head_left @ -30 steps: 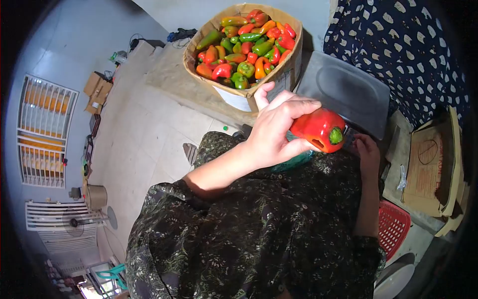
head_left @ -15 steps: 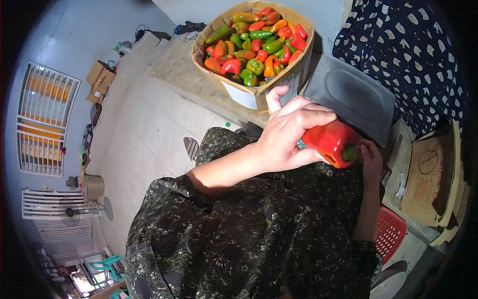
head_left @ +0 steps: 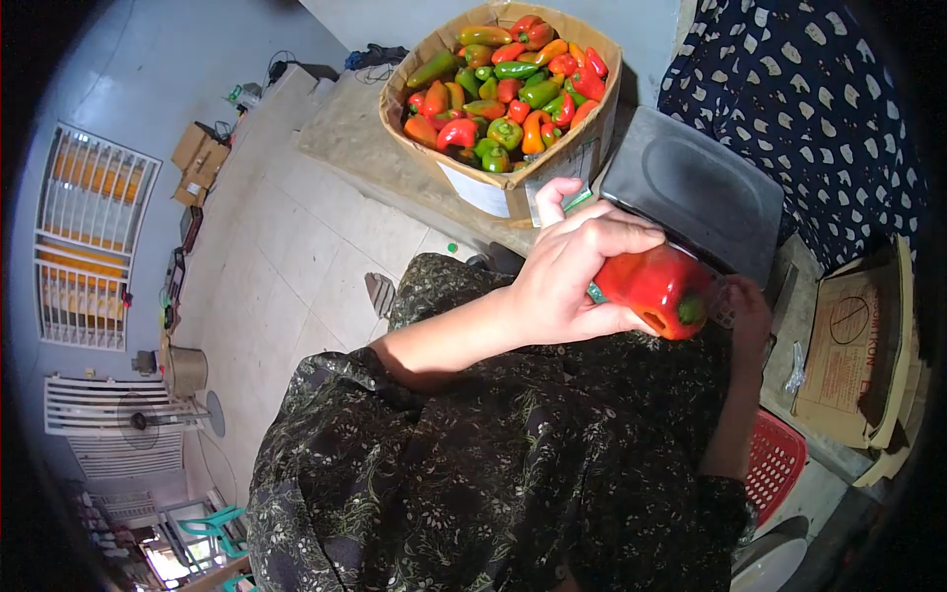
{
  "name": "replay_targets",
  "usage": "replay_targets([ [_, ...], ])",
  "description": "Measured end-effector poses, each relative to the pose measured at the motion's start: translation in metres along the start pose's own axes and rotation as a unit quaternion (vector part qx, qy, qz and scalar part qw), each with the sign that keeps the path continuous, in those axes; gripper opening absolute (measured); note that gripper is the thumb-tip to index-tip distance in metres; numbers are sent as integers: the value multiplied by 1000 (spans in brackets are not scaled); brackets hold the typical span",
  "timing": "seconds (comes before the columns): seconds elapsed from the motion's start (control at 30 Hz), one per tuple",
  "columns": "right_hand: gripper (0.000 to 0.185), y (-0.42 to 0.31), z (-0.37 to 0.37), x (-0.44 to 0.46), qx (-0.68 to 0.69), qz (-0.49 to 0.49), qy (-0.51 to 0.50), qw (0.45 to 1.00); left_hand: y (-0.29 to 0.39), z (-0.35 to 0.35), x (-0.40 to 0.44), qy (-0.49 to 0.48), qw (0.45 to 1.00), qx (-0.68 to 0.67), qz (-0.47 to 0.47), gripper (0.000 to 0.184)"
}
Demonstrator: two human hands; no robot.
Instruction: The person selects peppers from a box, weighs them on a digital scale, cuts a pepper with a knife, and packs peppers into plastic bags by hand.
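Observation:
My left hand (head_left: 572, 271) is wrapped around a large red bell pepper (head_left: 651, 286), its thumb below and fingers above. The pepper's green stem end (head_left: 691, 310) points right, and a dark spot or hole shows on its lower side. Clear plastic with a green edge (head_left: 582, 197) shows just behind my left fingers, and a bit of green shows between palm and pepper. My right hand (head_left: 748, 314) is beside the stem end, in shade, with fingers bent together. Something thin and see-through seems to be at its fingertips; I cannot make out what.
A cardboard box (head_left: 464, 178) full of red, orange and green peppers stands on a concrete ledge (head_left: 340, 138). Beside it lies a dark grey flat-topped object (head_left: 691, 187). On the right are a red perforated basket (head_left: 776, 464) and a flattened carton (head_left: 838, 345). A patterned cloth (head_left: 789, 99) hangs behind.
My right hand has shifted slightly right and down, away from the stem end. The pepper has tipped down a little. The clear plastic behind my left fingers now shows more.

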State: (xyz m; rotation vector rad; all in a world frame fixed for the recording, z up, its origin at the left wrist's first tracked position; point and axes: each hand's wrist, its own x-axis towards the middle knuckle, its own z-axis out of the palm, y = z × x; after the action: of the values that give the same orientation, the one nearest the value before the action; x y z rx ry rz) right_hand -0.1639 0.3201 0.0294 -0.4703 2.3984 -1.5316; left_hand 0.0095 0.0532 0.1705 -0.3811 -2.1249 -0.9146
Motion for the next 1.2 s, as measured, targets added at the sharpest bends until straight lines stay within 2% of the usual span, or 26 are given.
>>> replay_targets([
  [0.03,27,14,-12,7,-29,-16,36,999,1,0,-1,-6,1000,-2,-12,57],
  [0.13,37,51,-58,21,20,27,107,994,2,3,-2,12,999,-16,-36,60],
  [0.23,43,67,-83,14,-36,87,104,990,2,1,-3,10,999,7,-41,61],
  [0.43,38,76,-82,1,-64,71,99,990,1,4,1,7,999,37,-14,58],
  [0.47,38,73,-79,0,-72,29,100,992,2,5,2,0,999,43,-15,58],
  [0.53,38,19,-50,-3,-88,-57,103,989,5,5,5,-15,998,53,-17,56],
  [0.6,51,-26,-20,-19,-87,-116,46,988,5,9,6,-24,998,62,-9,55],
  [0.67,62,-97,13,-45,24,-155,-36,987,5,11,7,-38,997,74,-1,54],
  [0.73,62,-135,29,-57,38,-255,-40,965,5,11,8,-61,994,88,8,53],
  [0.83,60,-173,26,-52,-115,-420,-49,899,9,6,10,-143,987,78,1,51],
  [0.93,59,-175,23,-51,-48,-336,-149,929,10,2,9,-175,983,61,-15,49],
  [1.03,58,-174,19,-52,12,-293,-205,934,9,3,5,-196,979,49,-8,47],
  [1.2,56,-169,22,-55,43,-266,-186,945,7,7,5,-209,976,60,-8,43],
])
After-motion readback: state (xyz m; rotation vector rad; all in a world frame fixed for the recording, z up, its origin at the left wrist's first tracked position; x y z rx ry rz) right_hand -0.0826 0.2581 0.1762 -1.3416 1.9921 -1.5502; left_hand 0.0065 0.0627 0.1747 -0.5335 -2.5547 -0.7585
